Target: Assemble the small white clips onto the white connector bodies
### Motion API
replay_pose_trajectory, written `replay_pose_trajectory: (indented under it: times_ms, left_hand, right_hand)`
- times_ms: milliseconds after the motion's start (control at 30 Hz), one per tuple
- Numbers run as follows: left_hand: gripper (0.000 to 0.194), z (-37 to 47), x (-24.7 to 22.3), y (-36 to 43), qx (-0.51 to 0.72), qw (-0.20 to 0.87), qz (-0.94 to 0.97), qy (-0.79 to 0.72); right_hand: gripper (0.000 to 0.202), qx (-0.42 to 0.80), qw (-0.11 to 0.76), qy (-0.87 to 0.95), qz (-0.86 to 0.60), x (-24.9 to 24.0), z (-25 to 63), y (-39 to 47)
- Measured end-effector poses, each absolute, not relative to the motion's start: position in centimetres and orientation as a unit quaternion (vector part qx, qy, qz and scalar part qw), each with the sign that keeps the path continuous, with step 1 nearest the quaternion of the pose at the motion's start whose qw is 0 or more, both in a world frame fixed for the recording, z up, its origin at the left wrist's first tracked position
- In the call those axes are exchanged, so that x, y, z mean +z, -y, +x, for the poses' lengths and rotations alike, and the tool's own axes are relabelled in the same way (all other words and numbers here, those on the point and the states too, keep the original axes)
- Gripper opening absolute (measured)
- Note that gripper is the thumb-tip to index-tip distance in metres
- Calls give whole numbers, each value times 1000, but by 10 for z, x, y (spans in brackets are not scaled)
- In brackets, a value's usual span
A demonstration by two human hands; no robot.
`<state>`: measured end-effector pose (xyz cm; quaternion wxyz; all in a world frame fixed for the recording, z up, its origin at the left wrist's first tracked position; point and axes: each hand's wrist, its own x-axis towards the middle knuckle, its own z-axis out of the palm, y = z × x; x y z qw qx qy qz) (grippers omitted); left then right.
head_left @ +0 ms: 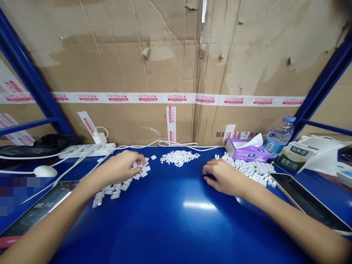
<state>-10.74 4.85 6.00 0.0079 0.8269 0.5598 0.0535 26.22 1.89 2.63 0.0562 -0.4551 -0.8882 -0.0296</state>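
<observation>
My left hand (pixel 122 168) reaches over a loose pile of small white flat plastic pieces (pixel 116 188) on the blue table (pixel 165 223). Its fingers are bent, with a gap between thumb and forefinger, and they are at the pieces in the pile. On the other side, my right hand (pixel 223 176) rests low over the table, fingers loosely curled and thumb apart; nothing shows between them. Beside it lies a heap of small white plastic parts (pixel 255 169), partly hidden by the hand. Between the hands, farther back, sits a heap of tiny white parts (pixel 180 158).
At the back right stand a purple tissue pack (pixel 249 151), a water bottle (pixel 279 136) and a green-white carton (pixel 297 156). A phone (pixel 310 200) lies right; another phone (pixel 41 209) shows a timer. A power strip (pixel 106 149) with white cables runs along the cardboard wall (pixel 132 66).
</observation>
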Motion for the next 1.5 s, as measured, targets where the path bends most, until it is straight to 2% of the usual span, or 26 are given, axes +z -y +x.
replay_pose_trajectory:
  times_ms: [167,333,533,733,867,967,1100,1267,1500]
  left_hand:
    - [30,-120,66,-48,-1,67,833,-549]
    - [37,-124,64,-50,-18,84,821,-565]
    - [33,-116,62,-47,-33,99,818,-565]
    - [18,-119,62,-51,-12,65,845,-531]
    - [16,-100,62,-43,51,64,874,-480]
    - [18,-69,49,-27,114,109,898,-410]
    - [23,-37,26,-12,150,185,872,-428]
    - [36,-43,31,-17,137,296,848,-418]
    - [25,-48,35,-22,121,296,848,-422]
  right_hand:
    - [12,-21,54,890,-451,26,263,-19]
    - [12,-16,55,890,-451,26,262,-19]
    - [12,-10,55,889,-454,27,261,-18]
    - [11,-15,58,890,-451,26,261,-18]
    - [11,-16,60,890,-452,26,261,-18]
    - [11,-14,58,890,-453,26,260,-18]
    - [12,-13,60,890,-452,25,259,-17]
    - [11,-7,72,894,-442,24,260,-17]
    - [11,-6,71,892,-446,24,260,-16]
